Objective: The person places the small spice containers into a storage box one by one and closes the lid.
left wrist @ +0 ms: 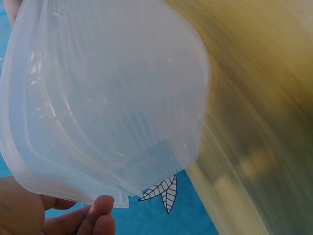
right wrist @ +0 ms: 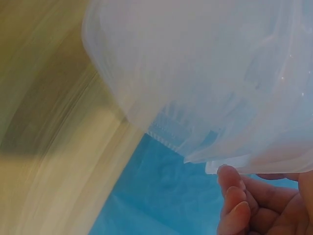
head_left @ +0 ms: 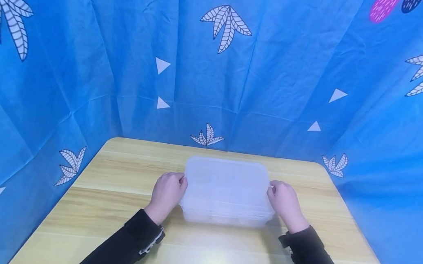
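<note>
A translucent plastic box stands on the wooden table in the head view, with a frosted, rounded-corner lid on top. My left hand is at the lid's left edge, my right hand at its right edge. From the left wrist view, curled fingers pinch the lid's rim near a small tab. The right wrist view shows the other fingers likewise gripping the rim by its tab. Whether the lid is fully seated on the box I cannot tell. The box's contents are not clear through the cloudy plastic.
The light wooden table has rounded far corners. A blue curtain with white leaf and triangle prints surrounds it at the back and both sides. Black sleeves cover both forearms.
</note>
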Tool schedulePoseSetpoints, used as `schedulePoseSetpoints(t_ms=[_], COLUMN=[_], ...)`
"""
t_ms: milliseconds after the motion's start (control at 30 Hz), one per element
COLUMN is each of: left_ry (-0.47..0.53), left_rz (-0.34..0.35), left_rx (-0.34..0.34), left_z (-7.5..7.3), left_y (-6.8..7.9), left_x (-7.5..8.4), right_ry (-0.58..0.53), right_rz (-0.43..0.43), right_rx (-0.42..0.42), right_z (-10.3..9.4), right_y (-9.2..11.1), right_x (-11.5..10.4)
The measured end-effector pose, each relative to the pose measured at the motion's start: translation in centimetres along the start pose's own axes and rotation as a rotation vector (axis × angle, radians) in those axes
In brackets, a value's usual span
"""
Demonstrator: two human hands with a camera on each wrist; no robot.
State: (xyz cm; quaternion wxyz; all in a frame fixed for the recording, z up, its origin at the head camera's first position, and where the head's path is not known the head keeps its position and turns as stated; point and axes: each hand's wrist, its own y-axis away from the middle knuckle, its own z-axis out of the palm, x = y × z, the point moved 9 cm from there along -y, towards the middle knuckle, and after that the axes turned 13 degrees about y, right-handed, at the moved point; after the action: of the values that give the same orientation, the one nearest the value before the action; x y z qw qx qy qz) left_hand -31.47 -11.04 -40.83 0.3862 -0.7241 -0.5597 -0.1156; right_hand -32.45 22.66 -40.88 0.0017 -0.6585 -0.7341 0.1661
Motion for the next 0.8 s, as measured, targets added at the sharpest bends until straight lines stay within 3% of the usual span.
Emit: schedulePoseSetpoints(t_ms=[400, 567, 800], left_ry=[0.029, 0.048, 0.066], left_rz=[0.001, -0.034, -0.053], left_rx=[0.01, 0.047, 0.038], left_z=[0.3, -0.1, -0.3], left_y=[0.2, 0.6, 0.6], left_x=[0.1, -0.6, -0.7], right_ry=[0.012, 0.014, 0.004], right_rz=[-0.006, 0.013, 0.025], right_rx=[0.026, 0.024, 0.02], right_z=[0.0, -0.1, -0.2], right_y=[0.0, 0.3, 0.3], right_x=[0.6, 0.8, 1.0])
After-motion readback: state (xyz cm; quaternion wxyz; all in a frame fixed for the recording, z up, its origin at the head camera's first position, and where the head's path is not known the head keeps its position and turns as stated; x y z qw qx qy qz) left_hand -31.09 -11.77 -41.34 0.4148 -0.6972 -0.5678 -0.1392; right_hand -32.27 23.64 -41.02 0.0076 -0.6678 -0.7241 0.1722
